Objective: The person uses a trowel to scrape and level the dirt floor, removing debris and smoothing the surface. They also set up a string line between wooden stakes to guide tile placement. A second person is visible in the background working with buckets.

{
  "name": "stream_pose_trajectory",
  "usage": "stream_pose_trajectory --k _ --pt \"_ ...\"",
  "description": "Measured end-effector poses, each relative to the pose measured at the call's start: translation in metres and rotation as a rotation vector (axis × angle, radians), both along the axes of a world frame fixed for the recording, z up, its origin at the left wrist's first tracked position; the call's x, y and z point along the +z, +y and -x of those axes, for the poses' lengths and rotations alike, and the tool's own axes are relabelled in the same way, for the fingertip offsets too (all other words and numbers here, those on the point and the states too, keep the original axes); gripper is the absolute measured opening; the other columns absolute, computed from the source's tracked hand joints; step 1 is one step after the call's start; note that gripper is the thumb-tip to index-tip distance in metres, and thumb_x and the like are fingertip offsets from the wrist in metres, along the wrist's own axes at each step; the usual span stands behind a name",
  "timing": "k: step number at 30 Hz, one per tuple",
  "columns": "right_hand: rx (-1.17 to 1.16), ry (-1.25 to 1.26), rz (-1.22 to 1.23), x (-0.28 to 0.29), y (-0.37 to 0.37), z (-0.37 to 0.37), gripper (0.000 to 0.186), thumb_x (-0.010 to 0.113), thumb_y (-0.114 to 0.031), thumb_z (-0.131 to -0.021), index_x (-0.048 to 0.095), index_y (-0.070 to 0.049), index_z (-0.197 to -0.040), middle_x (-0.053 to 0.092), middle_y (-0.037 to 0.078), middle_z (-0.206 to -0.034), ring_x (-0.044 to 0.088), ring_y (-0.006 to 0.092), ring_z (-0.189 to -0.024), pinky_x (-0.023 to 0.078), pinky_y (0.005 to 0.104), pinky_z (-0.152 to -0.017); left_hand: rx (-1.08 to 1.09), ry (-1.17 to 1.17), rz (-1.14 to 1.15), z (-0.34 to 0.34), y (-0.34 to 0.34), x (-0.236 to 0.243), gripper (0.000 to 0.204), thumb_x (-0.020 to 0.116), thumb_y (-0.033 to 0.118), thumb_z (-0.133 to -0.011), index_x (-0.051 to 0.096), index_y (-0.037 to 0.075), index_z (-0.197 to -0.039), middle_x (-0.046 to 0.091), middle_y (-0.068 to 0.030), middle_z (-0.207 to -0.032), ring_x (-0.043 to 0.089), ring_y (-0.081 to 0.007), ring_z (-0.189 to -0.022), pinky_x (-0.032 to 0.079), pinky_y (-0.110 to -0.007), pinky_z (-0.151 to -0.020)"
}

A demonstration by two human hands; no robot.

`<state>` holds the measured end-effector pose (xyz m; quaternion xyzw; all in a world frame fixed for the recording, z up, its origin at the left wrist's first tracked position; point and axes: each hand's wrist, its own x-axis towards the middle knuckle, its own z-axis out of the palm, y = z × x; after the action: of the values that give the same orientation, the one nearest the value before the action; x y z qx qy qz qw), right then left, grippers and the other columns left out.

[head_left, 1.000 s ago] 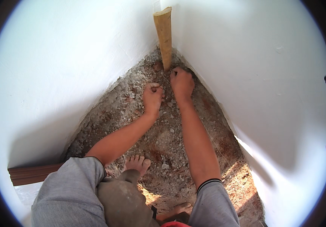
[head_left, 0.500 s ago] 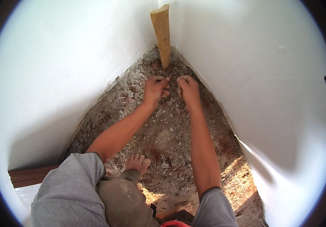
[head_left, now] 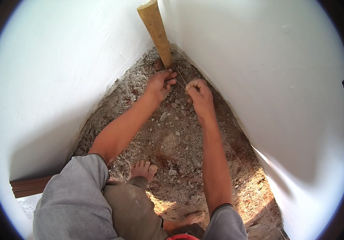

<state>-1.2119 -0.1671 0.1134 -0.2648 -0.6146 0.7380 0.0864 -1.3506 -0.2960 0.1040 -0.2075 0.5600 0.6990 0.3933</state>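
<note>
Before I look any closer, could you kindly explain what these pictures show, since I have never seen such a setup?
Of course. There is no robot here: a person works with two bare hands. The view comes from a wide fisheye camera on the person's head, looking down, so straight edges bend near the rim. Picture left is the person's left.

The rough ground is earth strewn with small stones, narrowing to a corner between two white walls. A wooden stake stands there, leaning a little.

The right hand pinches a thin string near the stake. The left hand is by the stake's foot, fingers partly curled; whether it grips the string I cannot tell.
</note>
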Motion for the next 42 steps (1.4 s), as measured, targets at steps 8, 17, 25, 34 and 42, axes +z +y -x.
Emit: stream_pose_trajectory --k 8,17,25,34,42 --pt "-0.245 0.351 0.599 0.013 -0.017 0.025 0.007 0.059 -0.013 -0.105 0.062 -0.008 -0.102 0.065 0.013 -0.132 0.067 0.0172 -0.106 0.057 0.0321 -0.088 0.013 0.218 0.165 0.001 0.004 0.015 0.015 0.062 0.011 -0.102 0.063 0.004 -0.114 0.071 -0.0069 -0.106 0.070 -0.0169 -0.087 0.053 -0.029 -0.071" --pt "-0.356 0.187 -0.037 -0.045 -0.041 0.051 0.016 0.064 -0.018 -0.099 0.062 -0.002 -0.100 0.068 0.012 -0.090 0.065 0.0258 -0.081 0.054 0.0423 -0.078 -0.276 0.446 0.150 0.034 -0.023 -0.005 0.019 0.060 0.011 -0.102 0.063 0.003 -0.118 0.072 -0.0089 -0.107 0.070 -0.0176 -0.089 0.053 -0.031 -0.075" --pt "-0.131 0.125 -0.626 -0.074 -0.036 0.082 0.023 0.075 -0.019 -0.076 0.077 0.003 -0.083 0.070 0.026 -0.086 0.069 0.0436 -0.085 0.056 0.0521 -0.079 -0.467 0.396 0.061 0.121 -0.055 -0.084 0.038 0.048 0.022 -0.109 0.061 -0.002 -0.135 0.068 -0.0139 -0.126 0.065 -0.0249 -0.116 0.053 -0.042 -0.103" --pt "-0.264 0.134 -0.598 -0.070 -0.052 0.089 0.017 0.069 -0.010 -0.072 0.076 0.003 -0.079 0.073 0.026 -0.083 0.072 0.0421 -0.079 0.056 0.0495 -0.072 -0.537 0.261 -0.084 0.092 0.004 -0.073 0.040 0.045 0.029 -0.112 0.055 0.000 -0.137 0.062 -0.0138 -0.129 0.063 -0.0271 -0.120 0.051 -0.046 -0.106" --pt "-0.088 0.043 -0.463 -0.063 -0.058 0.064 0.018 0.067 -0.008 -0.085 0.069 -0.001 -0.102 0.071 0.021 -0.094 0.071 0.0331 -0.093 0.054 0.0435 -0.080 -0.660 0.338 -0.161 0.094 -0.012 -0.089 0.036 0.047 0.031 -0.112 0.059 0.003 -0.131 0.062 -0.0093 -0.122 0.063 -0.0223 -0.114 0.052 -0.044 -0.100"
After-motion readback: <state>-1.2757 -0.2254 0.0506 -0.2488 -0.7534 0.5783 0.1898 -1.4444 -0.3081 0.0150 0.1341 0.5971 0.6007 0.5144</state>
